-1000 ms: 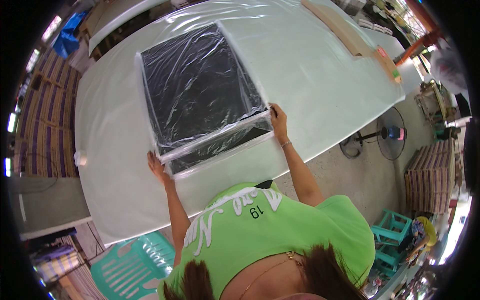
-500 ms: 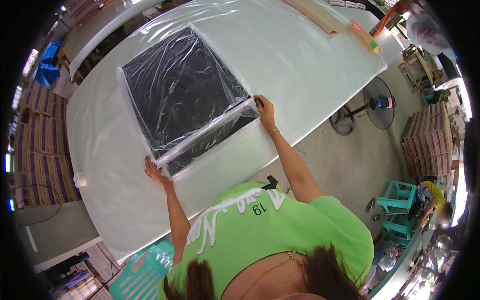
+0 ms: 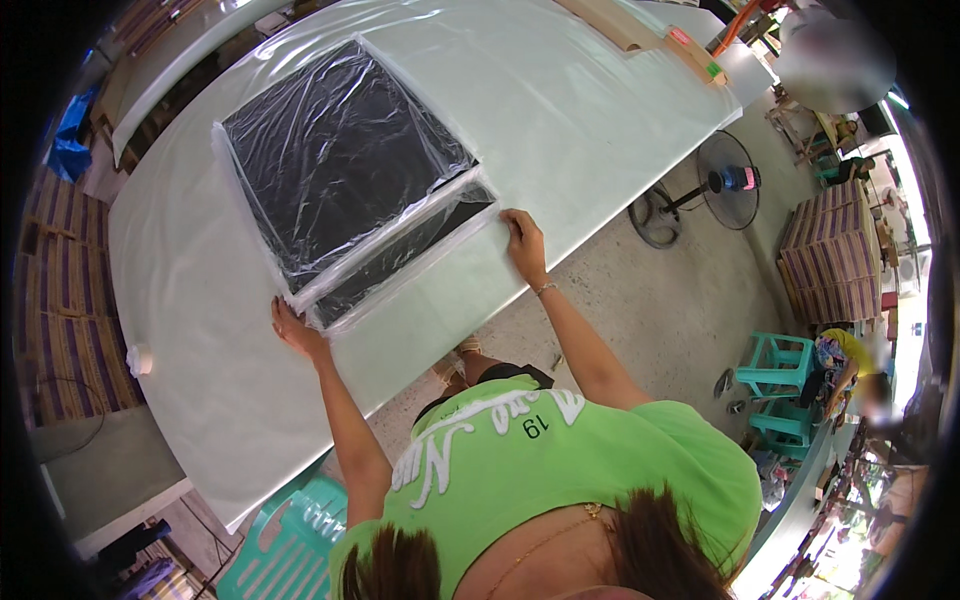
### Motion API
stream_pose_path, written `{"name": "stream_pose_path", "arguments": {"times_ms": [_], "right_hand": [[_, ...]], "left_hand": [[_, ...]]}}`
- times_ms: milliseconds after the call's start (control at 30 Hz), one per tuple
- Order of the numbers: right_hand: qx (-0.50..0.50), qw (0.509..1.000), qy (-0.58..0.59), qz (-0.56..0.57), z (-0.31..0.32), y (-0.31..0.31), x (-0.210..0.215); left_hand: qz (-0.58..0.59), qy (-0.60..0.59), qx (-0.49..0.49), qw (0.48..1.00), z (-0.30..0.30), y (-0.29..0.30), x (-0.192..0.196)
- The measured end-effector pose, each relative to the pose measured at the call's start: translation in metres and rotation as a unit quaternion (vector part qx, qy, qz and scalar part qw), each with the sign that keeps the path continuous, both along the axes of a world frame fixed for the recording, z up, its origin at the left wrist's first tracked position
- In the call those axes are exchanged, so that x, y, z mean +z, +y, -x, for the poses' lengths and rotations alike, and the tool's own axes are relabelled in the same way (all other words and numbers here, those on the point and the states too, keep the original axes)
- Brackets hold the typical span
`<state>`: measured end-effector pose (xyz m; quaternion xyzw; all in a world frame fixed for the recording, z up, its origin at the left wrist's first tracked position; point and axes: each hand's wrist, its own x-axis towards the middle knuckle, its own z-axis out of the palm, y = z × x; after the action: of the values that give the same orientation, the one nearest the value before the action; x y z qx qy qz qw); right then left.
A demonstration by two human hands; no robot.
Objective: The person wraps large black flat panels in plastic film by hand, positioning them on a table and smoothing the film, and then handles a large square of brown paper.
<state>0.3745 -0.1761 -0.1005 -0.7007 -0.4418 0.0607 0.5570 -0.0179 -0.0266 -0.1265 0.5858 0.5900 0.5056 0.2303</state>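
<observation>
The black panel lies flat inside a clear plastic bag on the pale table, tilted diamond-wise to you, with the bag's open flap running along its near edge. Your left hand sits at the flap's left corner, fingers together and pressed flat on the film, not clamped on anything. Your right hand is at the flap's right corner, fingers slightly apart, tips down on the plastic edge; whether they pinch the film or just press it, you cannot tell from here. So the panel is just beyond both sets of fingertips, between the two hands, its near edge touching or nearly touching them. To do this well, I'd say keep both hands level at the corners, pull the film taut outward before pressing, and smooth from the corners toward the middle so no wrinkles or air get trapped; don't drag the panel. Farther out: a wooden strip at the table's far end, a floor fan to your right, teal stools, and stacked boxes.
</observation>
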Motion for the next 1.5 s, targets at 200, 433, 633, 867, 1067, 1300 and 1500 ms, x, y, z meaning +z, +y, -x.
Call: {"name": "stream_pose_path", "arguments": {"times_ms": [200, 433, 633, 867, 1067, 1300, 1500], "right_hand": [[0.023, 0.997, -0.06, 0.04, 0.004, -0.022, 0.0], [0.015, 0.995, -0.097, 0.035, 0.008, -0.021, 0.006], [0.034, 0.994, -0.099, 0.023, 0.002, -0.027, 0.006], [0.162, 0.971, -0.166, 0.051, -0.026, -0.04, 0.007], [0.238, 0.921, -0.296, 0.085, -0.076, -0.077, 0.001], [0.286, 0.884, -0.36, 0.087, -0.109, -0.109, -0.004], [0.355, 0.871, -0.319, 0.122, -0.139, -0.149, 0.001]], "left_hand": [[-0.02, 0.158, 0.057, 0.986, -0.005, -0.043, 0.009], [-0.026, 0.204, 0.091, 0.974, -0.01, -0.072, 0.009], [-0.03, 0.255, 0.121, 0.959, -0.019, -0.083, 0.0], [0.066, 0.359, 0.221, 0.904, -0.06, -0.128, -0.01], [0.106, 0.498, 0.271, 0.817, -0.112, -0.167, -0.009], [0.069, 0.344, 0.261, 0.899, -0.112, -0.172, 0.002], [0.045, 0.32, 0.254, 0.911, -0.098, -0.168, -0.013]]}}
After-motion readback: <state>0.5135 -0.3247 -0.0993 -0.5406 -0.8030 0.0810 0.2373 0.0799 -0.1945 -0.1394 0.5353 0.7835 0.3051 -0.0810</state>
